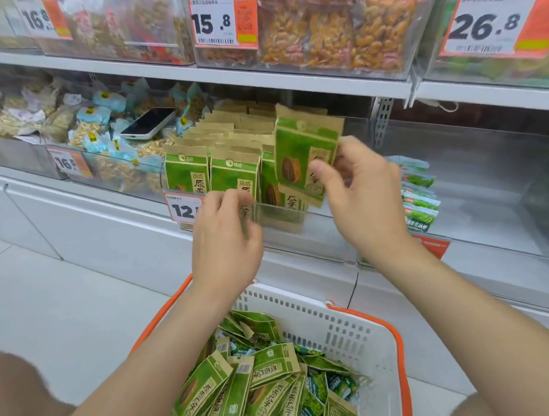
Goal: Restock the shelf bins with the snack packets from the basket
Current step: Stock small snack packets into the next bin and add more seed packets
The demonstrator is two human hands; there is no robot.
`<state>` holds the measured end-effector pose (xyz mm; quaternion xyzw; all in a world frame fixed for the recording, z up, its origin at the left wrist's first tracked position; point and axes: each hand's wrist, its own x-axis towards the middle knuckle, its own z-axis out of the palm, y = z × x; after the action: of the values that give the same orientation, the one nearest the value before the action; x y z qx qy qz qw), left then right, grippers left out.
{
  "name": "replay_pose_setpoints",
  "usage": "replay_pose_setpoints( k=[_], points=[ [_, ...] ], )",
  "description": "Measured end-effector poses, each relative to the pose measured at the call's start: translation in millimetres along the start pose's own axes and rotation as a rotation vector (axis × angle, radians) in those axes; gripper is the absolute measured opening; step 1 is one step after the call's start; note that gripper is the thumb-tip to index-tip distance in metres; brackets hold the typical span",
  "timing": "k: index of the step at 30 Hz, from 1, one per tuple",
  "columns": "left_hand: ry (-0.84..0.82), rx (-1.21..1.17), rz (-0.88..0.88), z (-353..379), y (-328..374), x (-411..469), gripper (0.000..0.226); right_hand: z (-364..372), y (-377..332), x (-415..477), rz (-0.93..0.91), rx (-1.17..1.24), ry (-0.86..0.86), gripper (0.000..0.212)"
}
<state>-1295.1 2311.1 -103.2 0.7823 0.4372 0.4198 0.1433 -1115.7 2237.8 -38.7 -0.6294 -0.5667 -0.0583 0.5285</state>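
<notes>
Snack packet [306, 152], green over kraft brown with a seed picture and Chinese characters, stood upright, long axis vertical, above the clear bin [288, 221], pinched by the right hand [363, 191]. Left hand's [227, 236] fingers gripped a front-row packet [234, 178]. A tag [183, 208] read "12". More packets lay in the basket [357, 331].

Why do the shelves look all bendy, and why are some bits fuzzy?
Head view: the wide lens bows the white shelf edge; the clear plastic bins catch pale glare; the upper left corner is soft; the left hand is slightly smeared, while the right hand pinching a green-and-brown snack packet looks sharper.
</notes>
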Motion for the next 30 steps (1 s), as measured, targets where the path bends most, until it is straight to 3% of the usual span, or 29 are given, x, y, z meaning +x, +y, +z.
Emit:
replay_pose_setpoints(
  k=[4,8,14,19,22,25,27,30],
  points=[
    [-0.015,0.165,0.025,3.4,-6.5,-1.0,0.049,24.6,6.5,3.2,0.043,-0.332,-0.226,0.014],
    [0.006,0.172,0.031,4.9,-6.7,2.5,0.047,35.4,7.8,7.5,0.227,-0.464,-0.243,0.017],
    [0.018,0.127,0.048,10.7,-10.0,2.4,0.046,55.2,14.2,16.9,0.287,-0.373,-0.213,0.026],
    [0.046,0.078,0.124,11.1,-17.0,0.4,0.035,45.9,23.0,24.5,0.254,-0.431,-0.305,0.04],
    [0.008,0.1,0.095,11.9,-24.1,-4.4,0.016,29.8,15.4,22.0,0.123,-0.525,-0.232,0.034],
    [-0.093,0.174,0.008,19.0,-36.0,-10.4,0.006,16.9,-6.5,13.6,-0.147,-0.384,-0.137,0.011],
    [-0.173,0.251,-0.046,26.5,-46.5,-14.7,0.011,15.5,-21.0,2.3,-0.27,-0.298,-0.241,0.014],
    [-0.355,0.386,-0.148,38.0,-66.8,-22.4,0.019,32.7,-25.4,-22.7,-0.354,-0.325,-0.631,0.015]
  ],
)
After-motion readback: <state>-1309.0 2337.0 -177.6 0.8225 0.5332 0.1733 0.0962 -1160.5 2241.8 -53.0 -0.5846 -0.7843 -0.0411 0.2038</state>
